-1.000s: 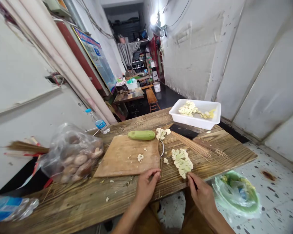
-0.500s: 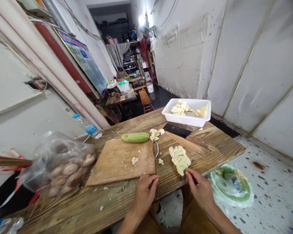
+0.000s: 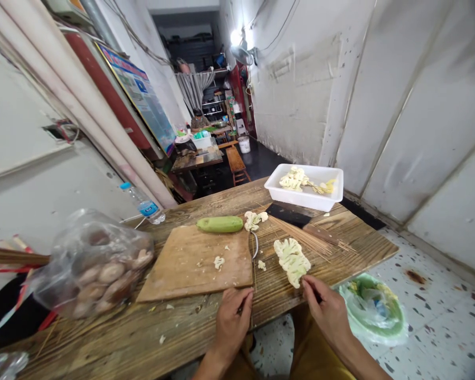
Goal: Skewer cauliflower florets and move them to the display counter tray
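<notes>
My left hand [image 3: 233,311] is closed in a pinch at the table's front edge, just below the cutting board [image 3: 198,264]. A thin stick shows beside its fingertips; whether they hold it I cannot make out. My right hand [image 3: 322,298] is pinched closed at the lower end of a row of cauliflower pieces [image 3: 291,259] on the table; what lies between its fingers is hidden. A small floret [image 3: 219,262] lies on the board. A peeled green gourd [image 3: 220,224] and another cauliflower piece [image 3: 255,220] lie along its far side.
Bamboo skewers [image 3: 296,235] lie beside a cleaver [image 3: 288,214]. Behind them stands a white tray [image 3: 304,200] with skewered cauliflower. A bag of mushrooms [image 3: 106,274] and a water bottle [image 3: 146,207] are at left. A green lined bin [image 3: 374,311] stands on the floor.
The view has shifted slightly. Both hands stay pinched in nearly the same places, my left a little lower. At the back, a person's head now shows more plainly.
</notes>
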Tool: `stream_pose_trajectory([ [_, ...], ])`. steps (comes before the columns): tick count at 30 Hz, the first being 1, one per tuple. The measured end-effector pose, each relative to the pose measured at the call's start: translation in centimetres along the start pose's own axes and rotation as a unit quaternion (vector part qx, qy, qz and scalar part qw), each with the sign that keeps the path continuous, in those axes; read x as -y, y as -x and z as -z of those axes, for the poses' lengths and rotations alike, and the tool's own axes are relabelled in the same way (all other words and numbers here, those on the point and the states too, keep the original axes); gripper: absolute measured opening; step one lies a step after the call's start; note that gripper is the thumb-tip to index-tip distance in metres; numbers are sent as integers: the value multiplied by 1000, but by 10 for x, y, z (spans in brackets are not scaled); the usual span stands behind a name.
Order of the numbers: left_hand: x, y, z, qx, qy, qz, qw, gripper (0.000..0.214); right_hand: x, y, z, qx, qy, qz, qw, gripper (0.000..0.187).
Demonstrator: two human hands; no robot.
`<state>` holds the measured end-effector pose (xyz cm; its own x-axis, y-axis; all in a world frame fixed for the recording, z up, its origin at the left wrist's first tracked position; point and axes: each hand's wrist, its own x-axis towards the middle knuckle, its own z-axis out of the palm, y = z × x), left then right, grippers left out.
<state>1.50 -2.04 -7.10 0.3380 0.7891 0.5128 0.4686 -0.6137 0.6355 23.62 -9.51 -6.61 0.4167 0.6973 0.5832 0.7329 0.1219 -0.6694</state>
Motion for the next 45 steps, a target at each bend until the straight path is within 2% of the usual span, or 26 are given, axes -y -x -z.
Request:
stream_pose_trajectory([
  [3,7,6,-4,-30,-11,-8,999,18,1,-4,0,4,7,-2,1000,24],
  [16,7,9,-5,-16,8,-9,1000,18,9,-7,-5,25,5,-12,1000,22],
  [23,8,7,-5,-26,2,-1,1000,16,14,-6,-3,41,-7,-60,997,20],
  [27,10,7,-7,-40,-8,-34,999,16,13,-4,-3,23,-6,-6,1000,31],
  [31,12,7,-8,-36,-11,-39,999,15,10,-3,-2,22,-17,48,998,33],
  [41,13,8,-8,-20,-16,-26,999,15,5,2,-3,31,12,42,999,36],
  [45,14,10,-8,-23,-16,-30,999,15,-3,-16,4,42,74,60,995,40],
])
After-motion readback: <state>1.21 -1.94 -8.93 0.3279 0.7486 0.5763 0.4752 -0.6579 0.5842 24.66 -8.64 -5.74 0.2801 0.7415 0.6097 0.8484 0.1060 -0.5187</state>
